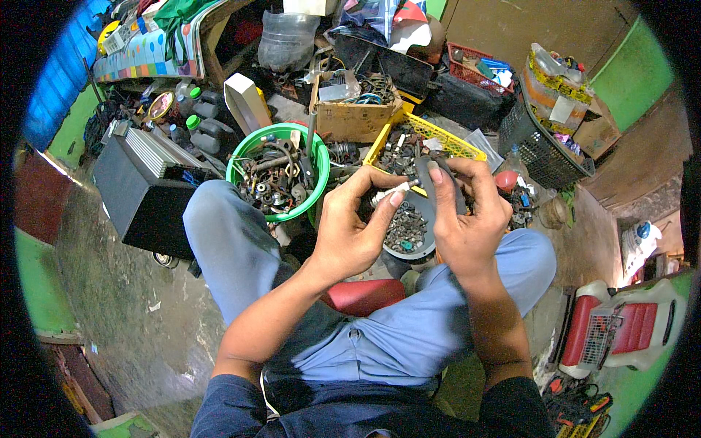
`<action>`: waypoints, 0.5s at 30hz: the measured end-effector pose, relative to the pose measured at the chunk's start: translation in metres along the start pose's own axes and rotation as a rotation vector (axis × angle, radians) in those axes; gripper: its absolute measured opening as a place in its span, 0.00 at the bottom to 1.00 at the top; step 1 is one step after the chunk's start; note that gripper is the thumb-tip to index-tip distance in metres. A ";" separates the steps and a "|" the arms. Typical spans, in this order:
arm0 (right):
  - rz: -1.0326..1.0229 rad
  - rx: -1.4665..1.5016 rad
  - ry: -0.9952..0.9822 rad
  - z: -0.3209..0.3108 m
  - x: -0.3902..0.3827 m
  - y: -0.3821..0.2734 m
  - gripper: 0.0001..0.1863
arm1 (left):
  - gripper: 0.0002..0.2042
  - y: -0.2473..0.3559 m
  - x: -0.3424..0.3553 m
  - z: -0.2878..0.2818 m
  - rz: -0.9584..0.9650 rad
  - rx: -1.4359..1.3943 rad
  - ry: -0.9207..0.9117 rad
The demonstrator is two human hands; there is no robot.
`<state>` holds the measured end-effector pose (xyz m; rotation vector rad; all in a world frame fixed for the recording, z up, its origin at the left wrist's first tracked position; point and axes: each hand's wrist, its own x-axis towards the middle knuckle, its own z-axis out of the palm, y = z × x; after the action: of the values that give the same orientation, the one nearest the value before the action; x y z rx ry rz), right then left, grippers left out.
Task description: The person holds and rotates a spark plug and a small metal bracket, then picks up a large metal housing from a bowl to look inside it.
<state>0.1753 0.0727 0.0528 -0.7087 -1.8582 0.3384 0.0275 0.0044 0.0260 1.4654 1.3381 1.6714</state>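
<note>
Between the thumb and fingers of my left hand (342, 230) is a spark plug (389, 193) with a white ceramic body, its tip turned toward the right. My right hand (473, 230) pinches a dark grey, flat, bent piece (441, 197) that looks like sandpaper or rubber; its exact kind cannot be made out. The plug's end meets or nearly touches this piece. Below the hands, between my knees, a grey bowl (413, 256) holds many small metal parts. A yellow plastic basket (447, 134) with mixed small parts lies just beyond the hands.
Left of the hands stands a green basin (321, 164) full of metal parts. Behind it is a cardboard box (353, 122) with cables. A black case (157, 201) sits by my left knee, a dark crate (544, 142) at the far right. Under me shows a red seat (364, 296).
</note>
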 end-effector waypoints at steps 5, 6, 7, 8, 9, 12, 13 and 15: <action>-0.061 0.011 -0.034 0.005 -0.002 -0.003 0.07 | 0.06 -0.004 0.000 0.001 0.094 0.051 0.043; -0.026 0.004 -0.052 0.006 -0.003 -0.004 0.07 | 0.06 -0.011 -0.001 0.002 0.110 0.048 0.053; 0.010 -0.006 -0.068 0.006 -0.003 -0.005 0.07 | 0.06 -0.013 -0.001 0.004 0.127 0.042 0.059; 0.046 -0.017 -0.085 0.006 -0.004 -0.005 0.07 | 0.06 -0.013 0.000 0.004 0.131 0.040 0.056; 0.042 0.042 -0.064 0.009 -0.002 -0.002 0.06 | 0.06 -0.012 0.000 0.005 0.135 0.039 0.053; 0.110 0.072 -0.086 0.010 -0.005 -0.010 0.06 | 0.07 -0.011 0.001 0.004 0.140 0.033 0.063; 0.131 0.051 -0.118 0.008 -0.007 -0.007 0.06 | 0.07 -0.012 0.000 0.004 0.139 0.029 0.068; 0.144 0.124 -0.085 0.014 0.000 -0.004 0.06 | 0.08 -0.018 -0.003 0.009 0.251 0.090 0.054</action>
<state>0.1613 0.0707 0.0496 -0.7546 -1.8517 0.5798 0.0329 0.0113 0.0075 1.7113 1.3167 1.8380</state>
